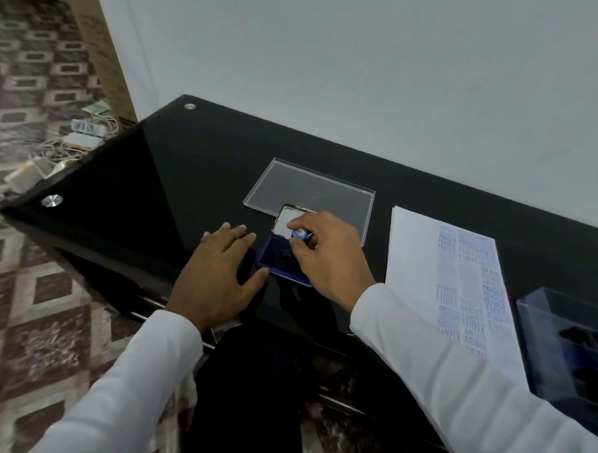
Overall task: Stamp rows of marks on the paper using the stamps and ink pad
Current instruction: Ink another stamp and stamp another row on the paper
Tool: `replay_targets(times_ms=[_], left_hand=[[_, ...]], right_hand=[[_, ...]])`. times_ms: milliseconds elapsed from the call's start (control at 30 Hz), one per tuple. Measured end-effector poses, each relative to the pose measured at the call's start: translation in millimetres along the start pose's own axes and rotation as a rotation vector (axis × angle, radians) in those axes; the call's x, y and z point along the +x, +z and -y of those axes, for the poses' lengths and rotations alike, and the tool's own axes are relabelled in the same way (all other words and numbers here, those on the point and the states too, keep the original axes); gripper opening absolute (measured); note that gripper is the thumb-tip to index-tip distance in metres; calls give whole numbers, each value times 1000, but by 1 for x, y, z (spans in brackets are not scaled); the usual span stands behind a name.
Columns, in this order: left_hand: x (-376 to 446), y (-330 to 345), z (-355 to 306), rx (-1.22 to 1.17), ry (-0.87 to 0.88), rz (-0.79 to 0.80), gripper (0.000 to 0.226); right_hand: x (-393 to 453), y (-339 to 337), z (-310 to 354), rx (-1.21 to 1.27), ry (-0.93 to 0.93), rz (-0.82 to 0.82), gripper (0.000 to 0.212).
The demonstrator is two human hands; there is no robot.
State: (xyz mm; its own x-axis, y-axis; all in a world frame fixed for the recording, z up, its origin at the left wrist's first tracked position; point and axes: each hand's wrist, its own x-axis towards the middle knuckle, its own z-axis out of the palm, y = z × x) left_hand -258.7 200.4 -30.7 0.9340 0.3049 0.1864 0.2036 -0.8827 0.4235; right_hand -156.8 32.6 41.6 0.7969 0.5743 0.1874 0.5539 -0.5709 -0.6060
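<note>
A blue ink pad (277, 258) lies open on the black glass table (171, 170), its lid (283, 220) tipped up behind it. My right hand (329, 255) grips a stamp with a blue-and-white round top (299, 233) and holds it down over the pad. My left hand (217, 264) rests flat on the table just left of the pad, thumb touching the pad's front left corner. To the right lies a white paper (425, 255) with columns of blue stamped words.
A clear plastic lid (289, 182) lies flat behind the ink pad. A clear box (577, 344) with dark stamps inside stands at the right edge. The wall runs close behind the table. Cables and adapters (64, 147) lie on the carpet at the left.
</note>
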Motion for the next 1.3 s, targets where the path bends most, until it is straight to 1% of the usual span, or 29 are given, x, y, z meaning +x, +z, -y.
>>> replay_targets(times_ms=[233,500,667,867,1100,1300], left_hand=[[-1,11,7,77,-11,-1,77],[0,15,6,119,-13,-21,72],[0,18,8,144,-18,-21,71],[0,21,9,140,-16,-39,70],[-1,18,7,121,-18,-44,71],[-1,20,8,124,-11,-52,70]], right_hand=[[-1,1,3,-95,-24,70,26],[2,-1,-1,-122,-38,67,27],[3,-2,-3,-112,-38,81,27],[3,-5,-9,-84,-60,99,21],[10,3,-10,-87,-65,67,30],[9,2,-13,-31,-40,57,27]])
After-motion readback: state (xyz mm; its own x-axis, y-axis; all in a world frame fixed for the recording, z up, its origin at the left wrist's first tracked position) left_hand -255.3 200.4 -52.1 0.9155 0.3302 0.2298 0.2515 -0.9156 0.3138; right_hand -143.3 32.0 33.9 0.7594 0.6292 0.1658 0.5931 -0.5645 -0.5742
